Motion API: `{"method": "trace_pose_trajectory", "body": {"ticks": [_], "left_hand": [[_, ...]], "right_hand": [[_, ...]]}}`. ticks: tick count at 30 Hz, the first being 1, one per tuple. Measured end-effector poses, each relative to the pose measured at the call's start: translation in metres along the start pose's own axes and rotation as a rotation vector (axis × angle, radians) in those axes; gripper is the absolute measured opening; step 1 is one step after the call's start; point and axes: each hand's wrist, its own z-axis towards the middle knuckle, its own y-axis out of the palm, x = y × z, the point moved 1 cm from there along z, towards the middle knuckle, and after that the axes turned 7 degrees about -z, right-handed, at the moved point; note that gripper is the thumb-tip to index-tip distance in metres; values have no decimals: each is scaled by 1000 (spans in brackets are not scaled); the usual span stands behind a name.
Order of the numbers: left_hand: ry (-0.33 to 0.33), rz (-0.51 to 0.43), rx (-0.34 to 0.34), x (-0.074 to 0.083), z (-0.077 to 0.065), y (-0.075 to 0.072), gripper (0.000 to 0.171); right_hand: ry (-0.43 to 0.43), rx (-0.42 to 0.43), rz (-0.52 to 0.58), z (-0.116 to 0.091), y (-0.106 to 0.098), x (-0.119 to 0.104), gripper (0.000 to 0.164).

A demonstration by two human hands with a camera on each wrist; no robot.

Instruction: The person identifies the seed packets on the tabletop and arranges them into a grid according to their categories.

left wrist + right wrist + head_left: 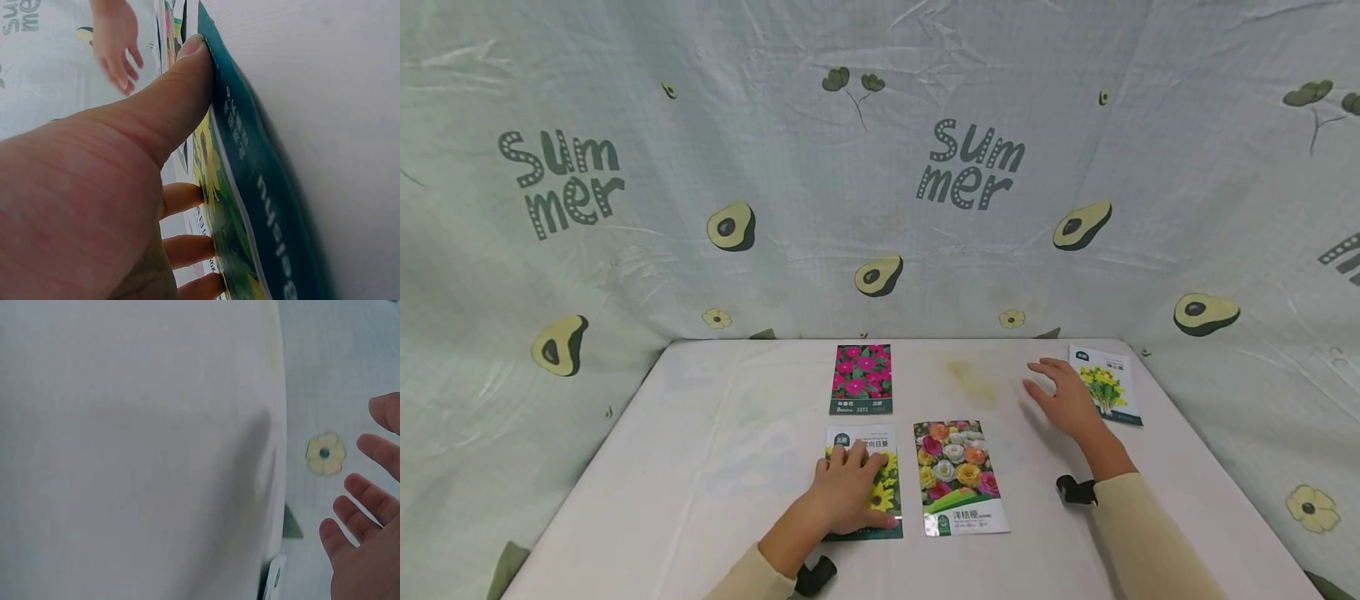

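My left hand (844, 493) rests spread on a seed packet with yellow sunflowers (883, 497). In the left wrist view, the thumb and fingertips touch that packet's face, the thumb on its dark green band (240, 125). My right hand (1066, 402) hovers above the table with parted fingers, holding nothing, just left of a white packet with yellow flowers (1103, 385). The right wrist view shows the same hand (369, 550) at its right edge. Beside the left hand lies a packet with multicoloured roses-like blooms (958, 475).
A packet with pink flowers (861, 375) lies behind the sunflower one, near the back edge of the white table (722, 467). A patterned curtain (805, 167) hangs behind and around the table. Black straps (1075, 490) with camera mounts sit at the wrists.
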Motion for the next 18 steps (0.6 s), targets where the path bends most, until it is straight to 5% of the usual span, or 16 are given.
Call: {"method": "trace_pose_trajectory", "body": {"ticks": [18], "left_hand": [[-2,-9,-6,1,-1,-2,91]], "right_hand": [[117,39,-136,-7,-30,62,53]]}}
